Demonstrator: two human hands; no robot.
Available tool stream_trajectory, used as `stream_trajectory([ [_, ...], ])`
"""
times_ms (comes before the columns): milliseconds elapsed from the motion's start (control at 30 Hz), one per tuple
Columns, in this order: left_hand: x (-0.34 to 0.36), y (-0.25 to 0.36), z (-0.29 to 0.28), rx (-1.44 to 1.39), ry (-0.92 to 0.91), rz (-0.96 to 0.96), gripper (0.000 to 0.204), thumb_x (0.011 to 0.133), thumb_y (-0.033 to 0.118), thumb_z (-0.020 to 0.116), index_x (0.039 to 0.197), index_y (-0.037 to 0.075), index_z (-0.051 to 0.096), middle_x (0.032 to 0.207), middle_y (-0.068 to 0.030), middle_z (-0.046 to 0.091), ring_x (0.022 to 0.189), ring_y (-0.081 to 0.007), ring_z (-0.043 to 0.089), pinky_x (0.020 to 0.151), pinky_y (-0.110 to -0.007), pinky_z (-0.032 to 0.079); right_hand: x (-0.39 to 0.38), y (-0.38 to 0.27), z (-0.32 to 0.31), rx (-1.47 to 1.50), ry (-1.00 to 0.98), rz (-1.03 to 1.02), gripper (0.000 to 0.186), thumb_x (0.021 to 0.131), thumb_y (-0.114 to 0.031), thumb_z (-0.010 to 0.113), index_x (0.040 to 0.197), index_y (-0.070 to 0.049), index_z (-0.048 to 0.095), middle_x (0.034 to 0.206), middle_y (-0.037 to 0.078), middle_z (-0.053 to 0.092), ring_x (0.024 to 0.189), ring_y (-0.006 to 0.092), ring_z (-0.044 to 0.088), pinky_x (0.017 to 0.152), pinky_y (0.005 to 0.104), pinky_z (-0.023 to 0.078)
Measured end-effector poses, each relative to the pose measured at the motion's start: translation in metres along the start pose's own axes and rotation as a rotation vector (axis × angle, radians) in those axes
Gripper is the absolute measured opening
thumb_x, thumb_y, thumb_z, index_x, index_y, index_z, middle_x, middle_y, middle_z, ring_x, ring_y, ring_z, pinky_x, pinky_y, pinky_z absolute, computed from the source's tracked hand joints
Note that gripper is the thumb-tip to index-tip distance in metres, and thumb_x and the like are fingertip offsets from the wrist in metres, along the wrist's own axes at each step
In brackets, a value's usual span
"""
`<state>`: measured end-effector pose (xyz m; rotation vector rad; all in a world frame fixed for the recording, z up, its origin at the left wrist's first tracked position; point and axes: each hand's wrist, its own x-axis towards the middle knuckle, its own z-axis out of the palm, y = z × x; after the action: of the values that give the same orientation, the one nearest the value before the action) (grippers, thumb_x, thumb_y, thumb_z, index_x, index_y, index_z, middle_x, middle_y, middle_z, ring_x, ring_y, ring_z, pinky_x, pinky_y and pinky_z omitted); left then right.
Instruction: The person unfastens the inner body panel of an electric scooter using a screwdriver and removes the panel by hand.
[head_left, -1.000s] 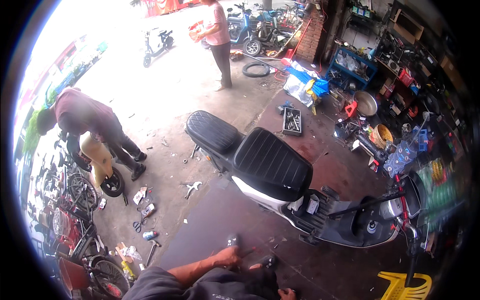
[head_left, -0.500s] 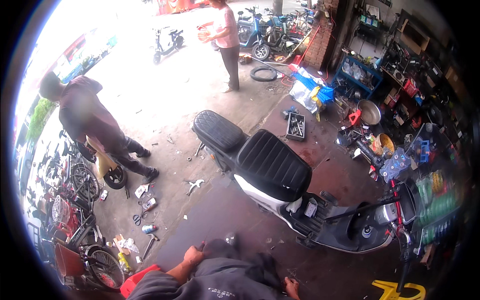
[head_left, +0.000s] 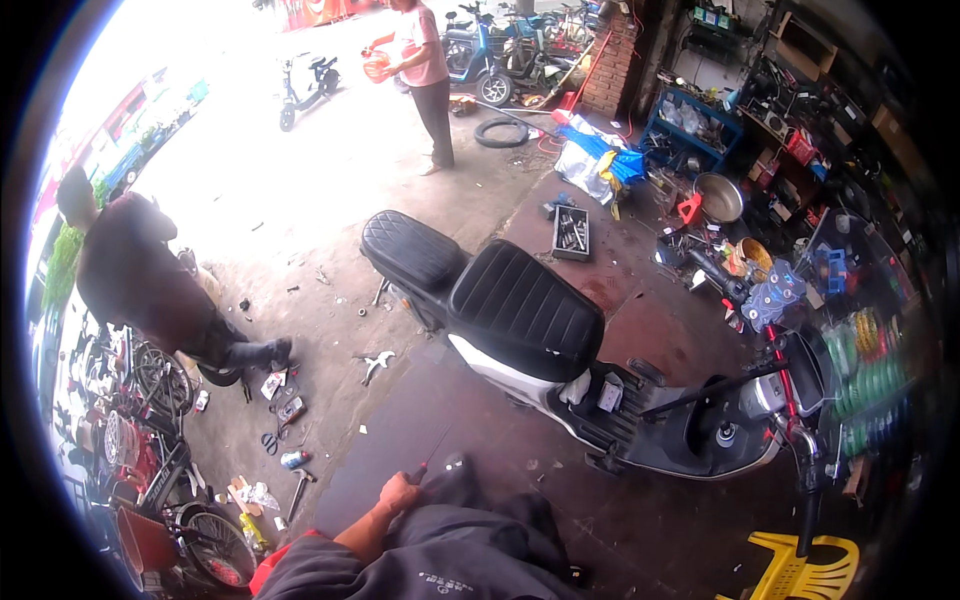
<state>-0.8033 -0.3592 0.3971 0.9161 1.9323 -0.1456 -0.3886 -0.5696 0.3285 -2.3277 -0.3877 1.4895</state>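
Sits facing a large scooter [head_left: 525, 315], parked across the floor [head_left: 410, 410] with black seats, white side panels and red-barred handlebar. Shares the place with a person in a dark top [head_left: 150, 280] at far left, beside crowded bicycles [head_left: 165, 380], and a person in a pink top [head_left: 420, 60] farther off, holding something orange. Includes next a blue rack [head_left: 690, 130] at upper right, a yellow plastic chair [head_left: 805, 570] at lower right, a black tyre [head_left: 501, 133] lying flat, then a dark tray [head_left: 572, 234] of metal parts beyond the scooter. Holds the left hand [head_left: 398, 492] over the legs, fingers curled tightly round a slim dark-and-red tool [head_left: 420, 468], well apart from the scooter. Cannot tell about the right hand's fingers, out of view.
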Motion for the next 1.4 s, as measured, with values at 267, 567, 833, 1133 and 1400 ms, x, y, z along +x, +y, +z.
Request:
stream_trajectory([
  [267, -0.009, 0.023, -0.005, 0.210, -0.003, 0.118, 0.059, 0.072, 0.048, 0.069, 0.108, 0.002, 0.061, 0.107, -0.0197, 0.064, 0.105, -0.0327, 0.060, 0.087, -0.040, 0.048, 0.007, -0.060, 0.000, 0.096, -0.021, -0.129, 0.025, 0.083, -0.024, 0.066, 0.095, -0.002, 0.065, 0.080, 0.007, 0.065, 0.066, 0.0167, 0.060, 0.060, 0.0291, 0.048],
  [567, 0.020, -0.003, -0.002, 0.209, -0.038, 0.101, 0.076, 0.069, 0.064, 0.067, 0.107, -0.002, 0.062, 0.104, -0.0222, 0.064, 0.099, -0.0338, 0.063, 0.083, -0.041, 0.050, -0.003, -0.055, 0.004, 0.012, -0.028, -0.116, 0.024, 0.083, -0.024, 0.065, 0.093, -0.002, 0.065, 0.079, 0.006, 0.064, 0.066, 0.0158, 0.059, 0.059, 0.0289, 0.047],
  [833, 0.020, 0.014, -0.016, 0.192, -0.126, 0.088, 0.067, 0.069, 0.055, 0.070, 0.104, -0.001, 0.063, 0.102, -0.0227, 0.065, 0.097, -0.0348, 0.063, 0.082, -0.041, 0.050, -0.011, -0.055, 0.002, -0.002, -0.019, -0.067, 0.023, 0.083, -0.025, 0.065, 0.092, -0.003, 0.065, 0.079, 0.005, 0.064, 0.066, 0.0150, 0.058, 0.059, 0.0287, 0.046],
  [1133, 0.044, -0.005, -0.014, 0.217, -0.076, 0.101, 0.054, 0.068, 0.035, 0.066, 0.109, 0.000, 0.061, 0.105, -0.0221, 0.064, 0.102, -0.0356, 0.061, 0.086, -0.041, 0.049, -0.012, -0.059, 0.000, -0.024, -0.025, -0.040, 0.023, 0.083, -0.025, 0.065, 0.091, -0.004, 0.065, 0.078, 0.004, 0.063, 0.065, 0.0141, 0.057, 0.059, 0.0285, 0.045],
  [1400, 0.034, -0.010, -0.021, 0.240, -0.084, 0.052, 0.052, 0.068, 0.031, 0.065, 0.109, 0.000, 0.062, 0.107, -0.0204, 0.064, 0.104, -0.0339, 0.061, 0.089, -0.040, 0.048, -0.016, -0.061, 0.000, -0.019, -0.025, -0.044, 0.022, 0.083, -0.025, 0.064, 0.090, -0.004, 0.065, 0.078, 0.003, 0.063, 0.065, 0.0133, 0.056, 0.059, 0.0284, 0.044],
])
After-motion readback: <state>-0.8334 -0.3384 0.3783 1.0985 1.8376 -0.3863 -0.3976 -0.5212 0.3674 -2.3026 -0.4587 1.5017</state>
